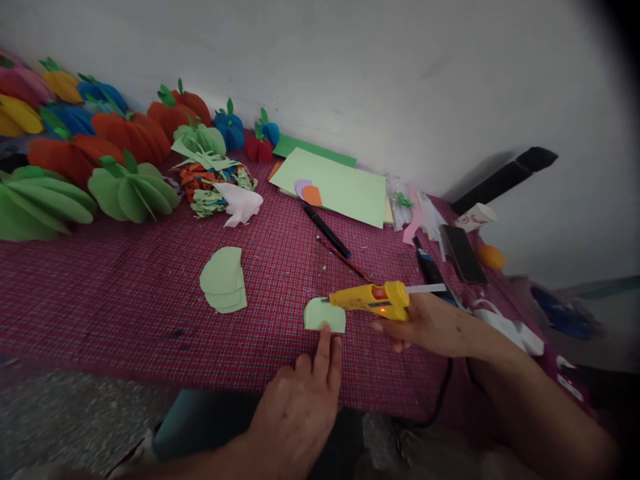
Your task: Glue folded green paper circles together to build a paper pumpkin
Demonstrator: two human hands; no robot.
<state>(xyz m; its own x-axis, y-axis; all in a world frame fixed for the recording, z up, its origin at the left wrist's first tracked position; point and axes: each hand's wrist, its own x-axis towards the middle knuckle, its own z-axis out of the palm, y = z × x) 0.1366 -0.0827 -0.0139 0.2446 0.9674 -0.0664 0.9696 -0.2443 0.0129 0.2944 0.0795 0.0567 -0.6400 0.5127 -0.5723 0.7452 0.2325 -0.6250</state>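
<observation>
In my right hand point(430, 327) is a yellow hot glue gun point(370, 299), with a white glue stick point(425, 289) jutting from its back and a small orange light lit. Its nozzle is at the upper edge of a pale green paper piece point(316, 319) with a rounded top. Two outstretched fingers of my left hand point(303, 400) press on the lower edge of that piece, flat against the cloth. To the left lies a small stack of similar pale green paper pieces point(223, 280), overlapping one another.
Paper pumpkins point(133, 190) in several colours line the back left beside paper scraps point(213, 177). Light green sheets point(333, 183) lie by the wall. A black marker point(327, 230), a thin dark red stick point(345, 260), a phone point(463, 253), a paper cup point(476, 217) and an orange point(491, 257) are rightward.
</observation>
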